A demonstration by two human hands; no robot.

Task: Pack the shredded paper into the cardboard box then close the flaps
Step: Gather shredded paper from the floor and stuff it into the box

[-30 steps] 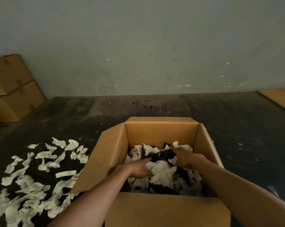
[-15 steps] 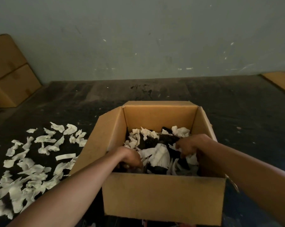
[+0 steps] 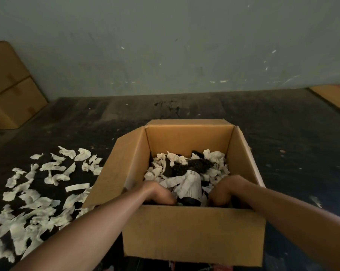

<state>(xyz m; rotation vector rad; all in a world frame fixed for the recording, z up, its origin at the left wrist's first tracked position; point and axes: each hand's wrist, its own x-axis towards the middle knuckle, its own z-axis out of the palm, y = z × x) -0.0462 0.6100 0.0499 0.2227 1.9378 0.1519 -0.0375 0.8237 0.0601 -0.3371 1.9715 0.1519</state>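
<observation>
Both my hands now sunk deeper at near wall of cardboard box (image 3: 192, 231), left hand (image 3: 158, 194) and right hand (image 3: 222, 190) curled, grip unclear; shredded paper (image 3: 165, 169) inside, more paper scraps (image 3: 38, 192) left on floor

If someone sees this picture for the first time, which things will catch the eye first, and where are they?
First the open cardboard box in the middle foreground, with both forearms reaching into it; the left hand and right hand are down among white shredded paper and a dark bottle. Next, the loose paper scraps scattered over the dark floor to the left. Stacked closed boxes stand at the far left wall.
</observation>
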